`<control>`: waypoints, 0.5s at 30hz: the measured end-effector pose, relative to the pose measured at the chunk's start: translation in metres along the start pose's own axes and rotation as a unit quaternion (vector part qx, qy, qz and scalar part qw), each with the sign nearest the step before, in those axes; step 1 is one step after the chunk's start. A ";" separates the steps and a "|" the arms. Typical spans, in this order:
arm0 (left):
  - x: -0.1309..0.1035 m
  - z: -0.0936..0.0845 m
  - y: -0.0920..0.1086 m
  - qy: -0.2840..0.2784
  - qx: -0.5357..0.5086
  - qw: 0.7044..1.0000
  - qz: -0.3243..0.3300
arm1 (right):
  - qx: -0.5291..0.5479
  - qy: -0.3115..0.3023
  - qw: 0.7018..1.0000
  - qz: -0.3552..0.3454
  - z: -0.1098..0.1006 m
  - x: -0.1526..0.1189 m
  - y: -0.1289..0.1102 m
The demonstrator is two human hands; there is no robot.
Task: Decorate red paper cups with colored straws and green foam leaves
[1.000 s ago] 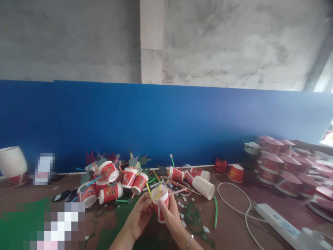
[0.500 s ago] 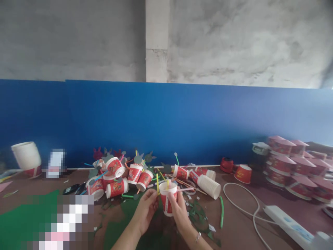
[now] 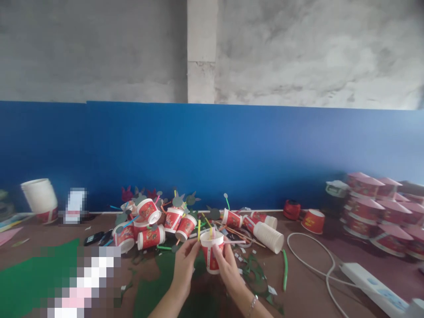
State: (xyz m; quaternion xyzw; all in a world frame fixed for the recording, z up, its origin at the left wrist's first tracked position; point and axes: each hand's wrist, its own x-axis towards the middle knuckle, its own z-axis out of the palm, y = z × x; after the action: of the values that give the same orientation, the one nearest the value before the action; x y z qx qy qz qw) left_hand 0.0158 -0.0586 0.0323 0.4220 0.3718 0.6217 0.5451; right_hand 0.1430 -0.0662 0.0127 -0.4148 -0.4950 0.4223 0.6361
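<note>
A red and white paper cup (image 3: 210,254) stands upright in the grip of my right hand (image 3: 228,265), whose thumb lies on its near side and whose fingers go round the right. Pink and yellow straw pieces show at the cup's mouth, and a pale pink straw (image 3: 236,242) sticks out to the right. My left hand (image 3: 187,260) pinches a short yellow straw (image 3: 199,230), held upright at the cup's left rim. Whether that straw touches the cup is too small to tell.
Behind the hands lie red cups (image 3: 151,237) with straws and grey paper animal shapes. To the right are stacked white cups (image 3: 269,237), a green straw (image 3: 285,270), a cable and a power strip (image 3: 374,287). Green paper (image 3: 39,276) lies at left; pink-topped cups (image 3: 391,211) stand far right.
My left hand has moved the yellow straw right, up to the cup's rim. The cup has shifted slightly left against the hands, still in my right hand. The view has shifted a little.
</note>
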 end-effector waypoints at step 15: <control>-0.007 0.007 -0.001 -0.175 -0.035 0.984 0.006 | -0.002 0.019 0.999 0.031 -0.002 0.001 0.002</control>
State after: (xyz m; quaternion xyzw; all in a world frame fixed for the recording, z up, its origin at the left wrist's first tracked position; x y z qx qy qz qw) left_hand 0.0227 -0.0654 0.0329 0.5073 0.2458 0.5539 0.6127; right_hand 0.1448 -0.0647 0.0113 -0.4390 -0.4703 0.4332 0.6312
